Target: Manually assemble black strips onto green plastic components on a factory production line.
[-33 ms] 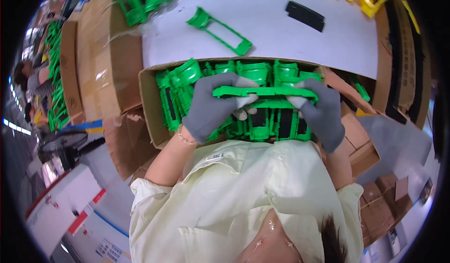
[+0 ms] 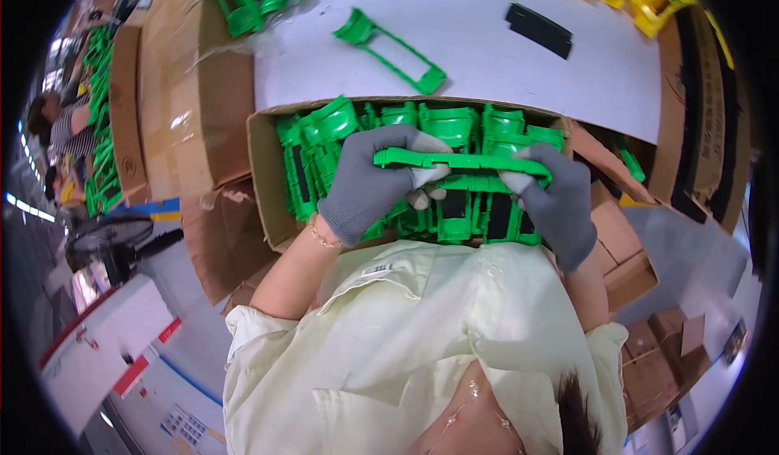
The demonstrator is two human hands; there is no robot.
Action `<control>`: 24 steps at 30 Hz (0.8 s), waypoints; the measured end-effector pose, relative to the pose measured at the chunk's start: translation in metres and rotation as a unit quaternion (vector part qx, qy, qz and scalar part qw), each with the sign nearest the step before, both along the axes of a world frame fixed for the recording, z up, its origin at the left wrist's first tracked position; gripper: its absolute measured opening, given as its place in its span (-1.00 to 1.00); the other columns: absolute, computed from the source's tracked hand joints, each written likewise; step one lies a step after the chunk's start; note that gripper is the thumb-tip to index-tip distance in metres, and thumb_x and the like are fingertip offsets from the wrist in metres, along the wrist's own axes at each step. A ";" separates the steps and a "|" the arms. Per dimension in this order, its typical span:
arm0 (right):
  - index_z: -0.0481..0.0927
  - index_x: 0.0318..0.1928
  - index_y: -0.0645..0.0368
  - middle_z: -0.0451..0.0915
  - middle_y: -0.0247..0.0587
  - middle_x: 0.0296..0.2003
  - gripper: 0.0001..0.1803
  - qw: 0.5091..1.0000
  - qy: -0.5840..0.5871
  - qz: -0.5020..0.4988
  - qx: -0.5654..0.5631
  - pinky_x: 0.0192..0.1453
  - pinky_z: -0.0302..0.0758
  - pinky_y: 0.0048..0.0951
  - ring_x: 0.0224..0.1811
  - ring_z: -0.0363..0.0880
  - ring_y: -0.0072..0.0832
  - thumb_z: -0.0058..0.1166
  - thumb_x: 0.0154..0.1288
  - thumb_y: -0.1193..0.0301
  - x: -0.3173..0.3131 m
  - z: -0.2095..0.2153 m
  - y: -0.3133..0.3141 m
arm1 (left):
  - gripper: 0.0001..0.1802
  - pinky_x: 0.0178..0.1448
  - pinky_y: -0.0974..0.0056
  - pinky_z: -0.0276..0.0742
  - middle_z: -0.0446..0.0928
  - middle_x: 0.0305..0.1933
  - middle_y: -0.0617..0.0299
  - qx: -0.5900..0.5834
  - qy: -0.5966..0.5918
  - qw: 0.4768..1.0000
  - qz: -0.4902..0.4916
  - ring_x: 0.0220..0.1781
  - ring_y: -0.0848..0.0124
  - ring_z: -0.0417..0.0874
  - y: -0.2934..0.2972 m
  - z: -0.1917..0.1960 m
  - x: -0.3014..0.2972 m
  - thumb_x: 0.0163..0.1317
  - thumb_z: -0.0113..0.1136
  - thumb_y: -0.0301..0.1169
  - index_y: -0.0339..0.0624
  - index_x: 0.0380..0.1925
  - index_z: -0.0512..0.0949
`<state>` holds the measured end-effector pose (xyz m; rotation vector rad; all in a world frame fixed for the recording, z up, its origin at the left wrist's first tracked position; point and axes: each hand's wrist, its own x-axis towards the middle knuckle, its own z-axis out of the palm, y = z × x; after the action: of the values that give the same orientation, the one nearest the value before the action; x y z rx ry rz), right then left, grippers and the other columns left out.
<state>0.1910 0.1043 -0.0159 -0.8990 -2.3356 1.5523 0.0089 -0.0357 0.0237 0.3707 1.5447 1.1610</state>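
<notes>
Both my hands wear grey gloves with pale fingertips. Between them is a green plastic frame (image 2: 475, 163), seen nearly edge-on and lying crosswise. My left hand (image 2: 365, 183) pinches its left part, fingers closed. On the right end, my right hand (image 2: 561, 208) grips it with thumb and bent fingers. Directly below is an open cardboard box (image 2: 264, 183) packed with green plastic parts (image 2: 331, 122), several with black panels set in them. Beyond the box, a single green frame (image 2: 357, 29) with an open middle lies on the white tabletop (image 2: 300, 66). A loose black panel (image 2: 540, 31) lies to its right.
More green parts (image 2: 243, 9) are heaped at the far left, yellow parts (image 2: 649, 5) at the far right. Tall cardboard cartons (image 2: 166, 90) flank the table. A black fan (image 2: 109, 240) stands at left. Farther left, a person in a striped top (image 2: 71, 135) is near other green parts.
The whole view has shifted slightly, so the table and box sit a little farther right. Both hands keep the same hold on the green frame.
</notes>
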 end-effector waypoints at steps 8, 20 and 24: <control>0.34 0.14 0.15 0.51 -0.37 -0.35 -0.42 0.994 -0.010 -0.011 -0.113 -0.39 0.29 -0.74 -0.48 0.35 -0.80 0.14 0.04 0.46 -0.006 0.014 0.013 | -0.77 -0.62 0.54 0.34 0.52 -0.54 0.30 -0.177 0.158 0.964 -0.119 -0.61 0.60 0.50 -0.083 0.078 -0.136 -0.01 0.24 -0.49 -0.26 -0.30 0.51; 0.60 -0.17 0.17 0.55 -0.35 -0.40 -0.73 0.971 -0.020 -0.120 0.207 -0.35 0.38 -0.62 -0.49 0.43 -0.66 0.19 0.12 0.33 -0.018 -0.022 0.103 | -0.66 -0.21 0.30 0.48 0.58 -0.36 0.16 -0.222 0.491 0.805 -0.248 -0.33 0.42 0.58 -0.018 0.008 -0.179 0.00 0.29 -0.33 -0.25 -0.21 0.56; 0.59 -0.20 0.06 0.55 -0.23 -0.30 -0.72 0.921 -0.036 -0.088 0.379 -0.25 0.48 -0.41 -0.33 0.56 -0.36 0.19 0.00 0.36 -0.032 -0.038 0.132 | -0.42 -0.01 0.19 0.45 0.51 -0.05 0.00 -0.086 0.535 0.821 -0.179 -0.07 0.14 0.56 0.048 -0.056 -0.194 -0.06 0.33 -0.21 -0.18 0.01 0.48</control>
<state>0.1592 0.2366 -0.0536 -0.9134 -2.4913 0.4545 -0.1849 0.0120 -0.0318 1.2835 2.3590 0.4566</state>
